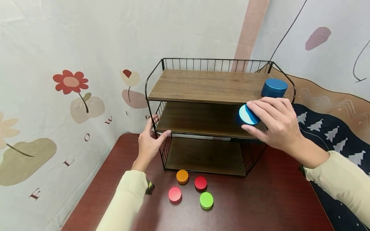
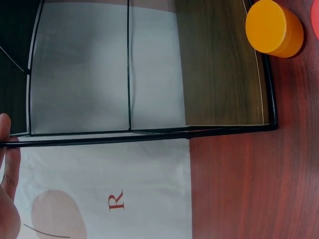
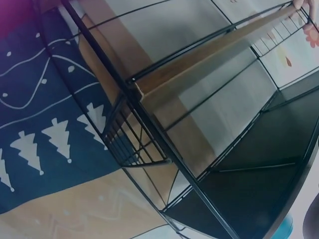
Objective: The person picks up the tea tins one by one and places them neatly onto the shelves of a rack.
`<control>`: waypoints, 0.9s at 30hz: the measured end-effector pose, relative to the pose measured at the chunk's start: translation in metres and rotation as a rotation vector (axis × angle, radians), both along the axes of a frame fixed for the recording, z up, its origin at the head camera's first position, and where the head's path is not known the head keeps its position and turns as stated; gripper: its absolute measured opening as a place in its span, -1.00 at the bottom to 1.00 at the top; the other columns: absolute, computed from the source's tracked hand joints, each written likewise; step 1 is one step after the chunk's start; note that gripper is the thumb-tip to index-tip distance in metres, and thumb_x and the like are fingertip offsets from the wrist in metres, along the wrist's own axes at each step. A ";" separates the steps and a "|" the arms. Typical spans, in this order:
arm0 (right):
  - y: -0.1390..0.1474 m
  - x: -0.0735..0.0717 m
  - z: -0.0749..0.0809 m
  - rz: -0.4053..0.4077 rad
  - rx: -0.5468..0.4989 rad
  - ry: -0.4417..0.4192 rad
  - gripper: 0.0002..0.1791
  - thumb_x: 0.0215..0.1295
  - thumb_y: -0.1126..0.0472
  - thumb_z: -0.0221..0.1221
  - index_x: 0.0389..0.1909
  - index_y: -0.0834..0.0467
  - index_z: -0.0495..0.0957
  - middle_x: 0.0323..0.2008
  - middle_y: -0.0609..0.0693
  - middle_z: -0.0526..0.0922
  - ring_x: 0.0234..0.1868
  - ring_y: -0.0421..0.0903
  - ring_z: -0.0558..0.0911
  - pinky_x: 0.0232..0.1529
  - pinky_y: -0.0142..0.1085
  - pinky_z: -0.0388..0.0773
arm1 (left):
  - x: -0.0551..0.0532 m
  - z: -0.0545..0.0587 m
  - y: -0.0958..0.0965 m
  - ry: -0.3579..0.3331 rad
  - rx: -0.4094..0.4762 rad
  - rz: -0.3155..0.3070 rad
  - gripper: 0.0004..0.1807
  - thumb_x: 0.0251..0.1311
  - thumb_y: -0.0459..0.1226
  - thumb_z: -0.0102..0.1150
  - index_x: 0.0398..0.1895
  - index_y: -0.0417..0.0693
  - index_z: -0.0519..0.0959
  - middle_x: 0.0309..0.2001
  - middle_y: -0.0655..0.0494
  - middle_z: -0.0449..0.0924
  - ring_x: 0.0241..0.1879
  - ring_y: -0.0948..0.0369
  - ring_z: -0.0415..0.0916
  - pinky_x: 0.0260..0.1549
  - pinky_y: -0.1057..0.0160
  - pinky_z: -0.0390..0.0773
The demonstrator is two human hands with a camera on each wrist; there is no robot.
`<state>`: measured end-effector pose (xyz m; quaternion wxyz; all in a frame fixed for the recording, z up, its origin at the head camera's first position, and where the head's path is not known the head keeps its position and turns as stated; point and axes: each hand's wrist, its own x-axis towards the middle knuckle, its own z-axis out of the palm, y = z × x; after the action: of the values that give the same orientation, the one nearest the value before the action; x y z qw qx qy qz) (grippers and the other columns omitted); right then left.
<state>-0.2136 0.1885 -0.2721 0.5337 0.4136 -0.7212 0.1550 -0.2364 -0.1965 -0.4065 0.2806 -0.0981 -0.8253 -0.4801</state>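
A three-tier shelf rack (image 1: 202, 160) with wood-look boards and a black wire frame stands on the table. My left hand (image 1: 150, 141) grips its left front post at middle-board height, thumb in front; part of that hand (image 2: 9, 174) shows in the left wrist view. My right hand (image 1: 276, 120) pinches a round blue tin (image 1: 246, 116), tilted, in front of the middle board's right end. Another blue tin (image 1: 274, 88) sits upright on the top board's right end. A bit of blue tin (image 3: 284, 228) appears low in the right wrist view; which one, I cannot tell.
In front of the rack, small round tins lie on the dark red table (image 1: 260, 199): orange (image 1: 182, 176), red (image 1: 200, 183), pinkish red (image 1: 175, 195) and green (image 1: 206, 200). A printed cloth (image 1: 86, 38) hangs behind and at both sides.
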 end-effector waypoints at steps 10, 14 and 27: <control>-0.003 -0.011 0.013 -0.008 -0.101 0.003 -0.28 0.32 -0.34 0.12 -0.09 0.30 0.69 -0.20 0.27 0.71 -0.12 0.27 0.57 -0.13 0.19 0.32 | -0.001 0.001 0.000 0.005 -0.003 0.001 -0.21 0.13 -0.01 0.44 0.43 0.34 0.31 0.29 0.21 0.50 -0.65 0.19 0.47 -0.58 0.36 0.42; -0.002 -0.016 0.018 -0.027 -0.105 0.001 -0.28 0.32 -0.35 0.12 -0.09 0.30 0.69 -0.20 0.27 0.71 -0.11 0.29 0.56 -0.11 0.20 0.34 | -0.001 0.001 0.000 0.005 -0.003 -0.001 -0.21 0.14 -0.01 0.43 0.43 0.39 0.30 0.29 0.21 0.49 -0.63 0.20 0.47 -0.57 0.37 0.42; 0.008 -0.036 0.034 -0.136 -0.030 -0.054 -0.26 0.35 -0.35 0.07 0.04 0.28 0.65 -0.11 0.28 0.69 0.02 0.28 0.52 -0.04 0.23 0.28 | -0.001 -0.002 -0.001 0.011 0.002 0.000 -0.20 0.12 -0.01 0.45 0.43 0.17 0.32 0.29 0.21 0.50 -0.65 0.19 0.47 -0.59 0.36 0.41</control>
<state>-0.2496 0.1970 -0.2385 0.5294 0.3512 -0.7594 0.1402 -0.2378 -0.1971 -0.4080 0.2854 -0.1004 -0.8234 -0.4801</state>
